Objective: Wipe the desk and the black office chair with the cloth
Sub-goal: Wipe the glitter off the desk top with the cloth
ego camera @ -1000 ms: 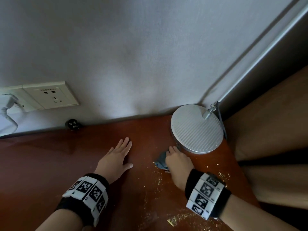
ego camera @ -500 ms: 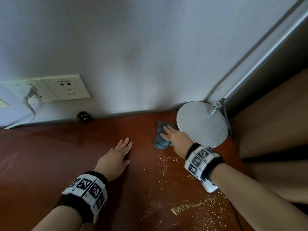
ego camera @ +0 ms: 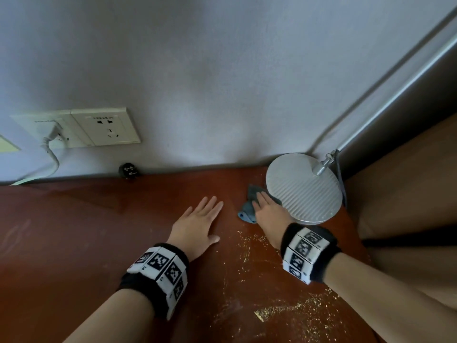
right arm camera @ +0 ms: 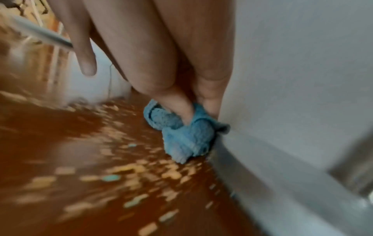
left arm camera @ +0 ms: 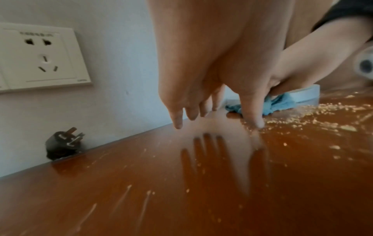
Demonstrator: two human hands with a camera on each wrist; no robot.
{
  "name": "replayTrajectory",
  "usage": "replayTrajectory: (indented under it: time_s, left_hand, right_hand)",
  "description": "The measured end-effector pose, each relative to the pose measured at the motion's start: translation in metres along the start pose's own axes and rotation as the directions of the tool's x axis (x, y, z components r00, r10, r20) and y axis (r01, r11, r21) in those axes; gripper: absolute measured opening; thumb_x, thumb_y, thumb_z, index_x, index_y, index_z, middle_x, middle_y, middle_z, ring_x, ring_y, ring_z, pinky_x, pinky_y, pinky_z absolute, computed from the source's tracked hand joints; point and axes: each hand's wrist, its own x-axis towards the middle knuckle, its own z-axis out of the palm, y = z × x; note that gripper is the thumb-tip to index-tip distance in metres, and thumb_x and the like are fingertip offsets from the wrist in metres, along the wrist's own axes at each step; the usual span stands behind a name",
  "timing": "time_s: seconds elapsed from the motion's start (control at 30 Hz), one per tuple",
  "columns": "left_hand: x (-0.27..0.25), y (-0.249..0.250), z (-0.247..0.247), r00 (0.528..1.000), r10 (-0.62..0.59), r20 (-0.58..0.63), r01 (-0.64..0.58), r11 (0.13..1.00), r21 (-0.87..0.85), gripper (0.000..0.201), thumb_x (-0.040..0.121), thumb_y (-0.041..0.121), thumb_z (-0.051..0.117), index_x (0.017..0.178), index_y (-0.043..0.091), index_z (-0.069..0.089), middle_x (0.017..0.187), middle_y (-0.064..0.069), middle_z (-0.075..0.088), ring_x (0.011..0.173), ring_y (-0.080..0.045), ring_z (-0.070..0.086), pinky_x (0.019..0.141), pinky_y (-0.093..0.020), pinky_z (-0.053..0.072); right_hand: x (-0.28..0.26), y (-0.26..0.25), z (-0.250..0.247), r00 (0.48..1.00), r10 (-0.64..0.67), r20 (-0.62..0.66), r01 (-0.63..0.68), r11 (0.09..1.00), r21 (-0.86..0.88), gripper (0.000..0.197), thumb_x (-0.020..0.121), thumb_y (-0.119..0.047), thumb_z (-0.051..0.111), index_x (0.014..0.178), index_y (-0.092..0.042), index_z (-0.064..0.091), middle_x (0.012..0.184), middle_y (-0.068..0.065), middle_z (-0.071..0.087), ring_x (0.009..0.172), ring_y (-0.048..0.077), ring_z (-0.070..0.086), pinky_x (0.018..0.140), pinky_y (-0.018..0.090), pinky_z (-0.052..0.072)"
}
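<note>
With the left hand (ego camera: pixel 197 226) flat and released on the desk (ego camera: pixel 74 231), the right hand (ego camera: pixel 269 214) pinches the bunched blue cloth (ego camera: pixel 247 211) at centre right against the lamp base (ego camera: pixel 304 189); spreading it flatter should gather the crumbs (ego camera: pixel 291 310) below.

Blue cloth (ego camera: pixel 247 211), reddish-brown desk (ego camera: pixel 74 243) w/ yellow specks, ribbed silver lamp base (ego camera: pixel 309 194), blk-&-wht checkered wristbands (ego camera: pixel 160 271).

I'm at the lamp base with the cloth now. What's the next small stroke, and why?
Probably drag the blue cloth under the right hand back toward you, away from the lamp base it is bunched against. Pale crumbs lie scattered on the desk just behind that hand, unswept. The left hand rests flat, clear of that path.
</note>
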Motion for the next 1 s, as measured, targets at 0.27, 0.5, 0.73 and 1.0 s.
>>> replayTrajectory:
  time_s: [0.27,0.5,0.73,1.0]
  left_hand:
    - [-0.013,-0.013,0.002,0.994,-0.033,0.106,0.035,0.999,-0.017,0.080,0.095,0.036,0.053,0.152,0.026,-0.001,0.159,0.008,-0.012,0.146,-0.009,-0.009,0.119,-0.032,0.004]
    - [-0.032,-0.030,0.002,0.990,-0.134,0.033,0.136,0.988,-0.078,0.072,0.098,0.027,0.048,0.152,0.025,0.001,0.159,0.007,-0.007,0.146,-0.008,-0.004,0.118,-0.029,0.009]
    - [-0.048,-0.040,0.009,0.986,-0.160,0.056,0.166,0.980,-0.114,0.073,0.096,0.026,0.053,0.152,0.027,0.005,0.159,0.011,-0.010,0.146,-0.006,-0.004,0.117,-0.030,0.015]
    - [-0.070,-0.053,0.008,0.974,-0.227,-0.015,0.223,0.965,-0.138,0.072,0.097,0.025,0.050,0.152,0.025,0.003,0.159,0.008,-0.008,0.147,-0.009,-0.002,0.118,-0.028,0.010]
  right_hand:
    - [-0.032,0.017,0.025,0.995,0.098,-0.007,-0.082,0.871,0.485,0.044,0.089,-0.006,0.056,0.132,-0.008,0.049,0.131,0.015,0.053,0.120,0.029,0.052,0.100,0.035,0.044]
    - [0.005,-0.003,0.019,0.994,-0.025,-0.104,0.064,0.916,0.396,0.072,0.092,0.005,0.042,0.150,-0.022,0.011,0.158,0.004,-0.001,0.146,0.024,0.000,0.116,0.036,0.020]
    - [-0.077,-0.012,0.031,0.877,-0.477,-0.059,0.439,0.746,0.501,0.070,0.089,0.003,0.050,0.145,-0.031,0.026,0.154,-0.013,0.000,0.143,0.008,0.003,0.112,0.022,0.024]
    - [0.007,-0.005,0.004,0.972,-0.159,-0.170,0.219,0.872,0.438,0.067,0.093,0.008,0.037,0.149,-0.024,0.017,0.158,-0.001,0.002,0.145,0.016,0.004,0.115,0.035,0.018]
